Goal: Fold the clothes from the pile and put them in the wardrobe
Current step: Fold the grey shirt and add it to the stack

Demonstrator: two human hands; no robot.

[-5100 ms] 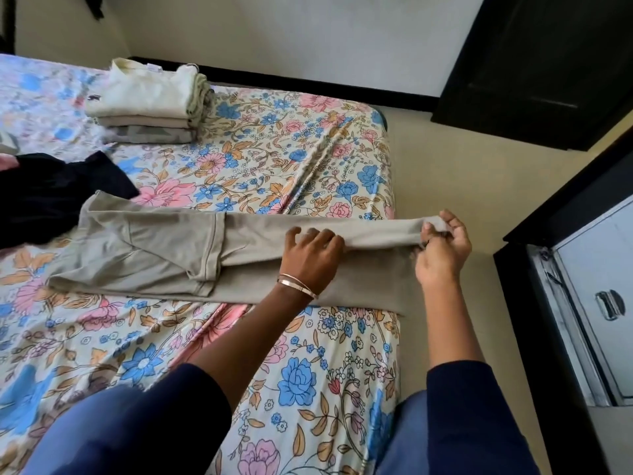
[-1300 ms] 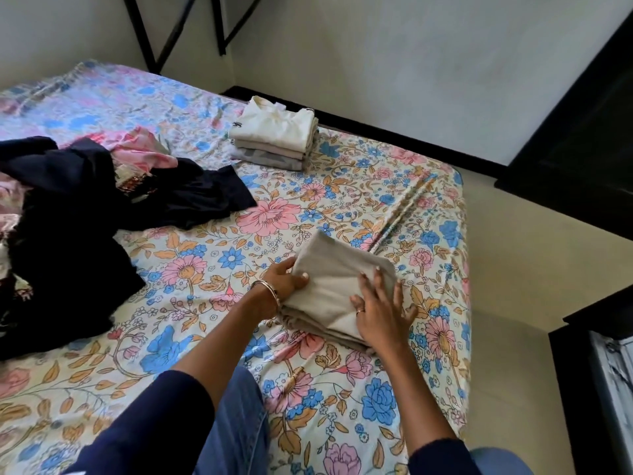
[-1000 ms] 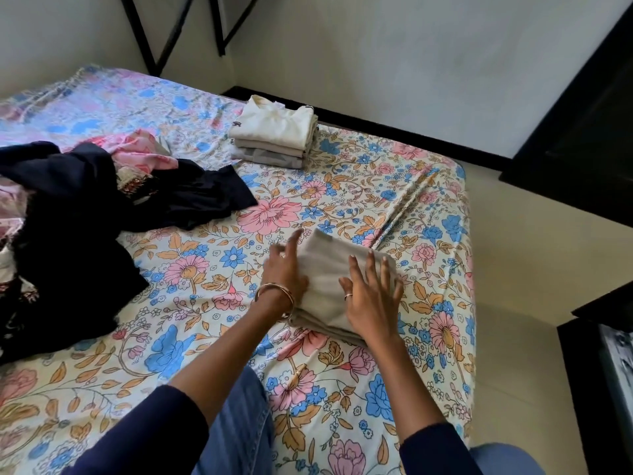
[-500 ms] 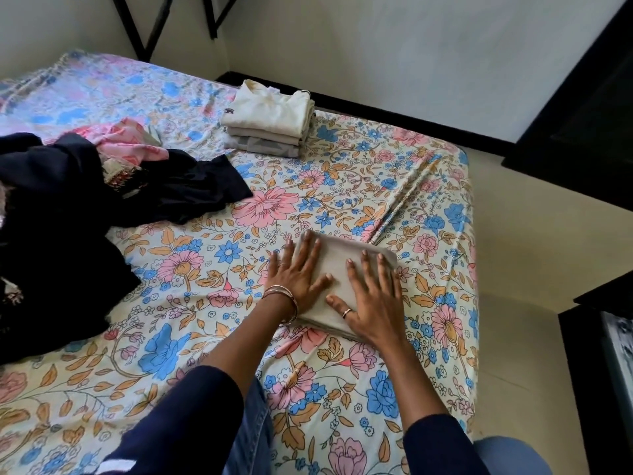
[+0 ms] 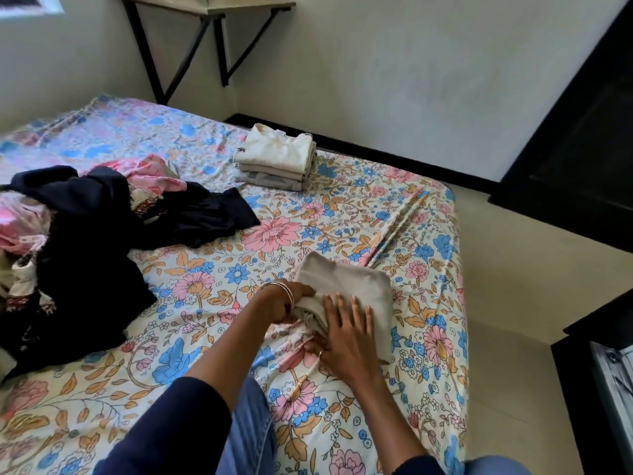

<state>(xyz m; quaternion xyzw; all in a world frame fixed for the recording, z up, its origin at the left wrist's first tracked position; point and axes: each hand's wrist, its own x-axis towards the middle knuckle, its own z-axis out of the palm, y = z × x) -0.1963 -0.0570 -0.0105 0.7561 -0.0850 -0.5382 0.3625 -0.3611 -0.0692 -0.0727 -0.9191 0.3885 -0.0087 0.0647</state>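
Observation:
A folded beige garment [image 5: 352, 286] lies on the floral bed sheet [image 5: 274, 234] near the bed's right side. My left hand [image 5: 286, 301] grips its near left edge, fingers curled under the fabric. My right hand [image 5: 346, 334] lies on top of the near part with fingers straight. A stack of folded light clothes [image 5: 277, 161] sits at the far side of the bed. The unfolded pile of dark and pink clothes [image 5: 78, 234] covers the left of the bed.
A dark wardrobe [image 5: 582, 138] stands at the far right past a strip of pale floor [image 5: 513, 286]. A dark cabinet with a metal door [image 5: 609, 389] is at the right edge. A wall shelf on black brackets [image 5: 205, 15] hangs above the bed's far end.
Both hands were flat on the folded beige garment; my left hand has now slid to its near left edge and curled under it, lifting that edge. The camera tilted up.

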